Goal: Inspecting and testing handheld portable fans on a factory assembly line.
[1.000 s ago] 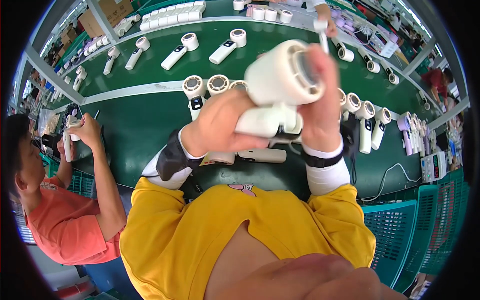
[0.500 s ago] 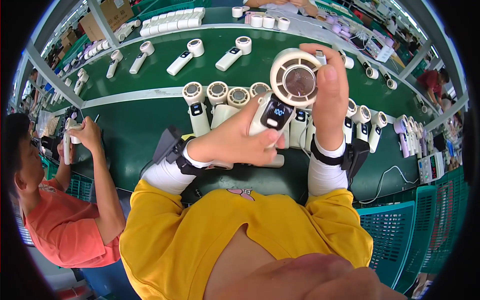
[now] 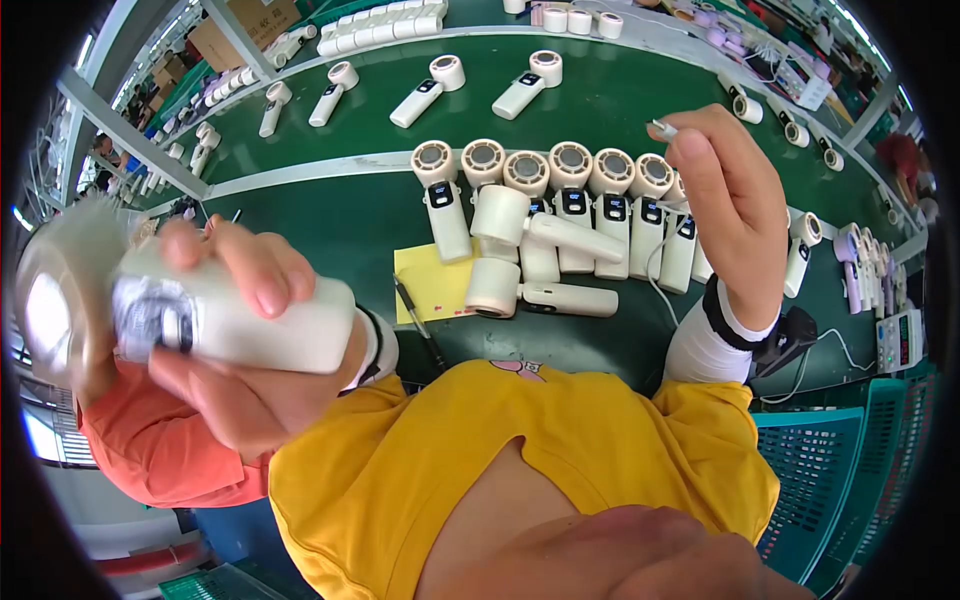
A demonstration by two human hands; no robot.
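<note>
My left hand (image 3: 235, 405) is wrapped round the handle of a white handheld fan (image 3: 275, 325), held up at the far left, close to the camera. The fan's round head is smeared by motion. Raised on the right, my right hand (image 3: 738, 195) pinches a small cable plug (image 3: 662, 128) between thumb and finger. Below it, a row of white handheld fans (image 3: 612, 225) lies on the green bench, heads pointing away from me. Two more fans rest across the near side of that row, one of them the lower fan (image 3: 570, 298).
A yellow paper (image 3: 430, 290) with a pen (image 3: 418, 320) lies left of the row. Spaced fans (image 3: 520, 95) lie beyond the metal rail (image 3: 330, 167). A person in an orange shirt (image 3: 170, 450) is at the left. A power meter (image 3: 899, 340) and green baskets (image 3: 810, 470) stand right.
My left hand has carried the fan from in front of me to the far left. My right hand, which was at the fan's head, is now apart from it with the plug.
</note>
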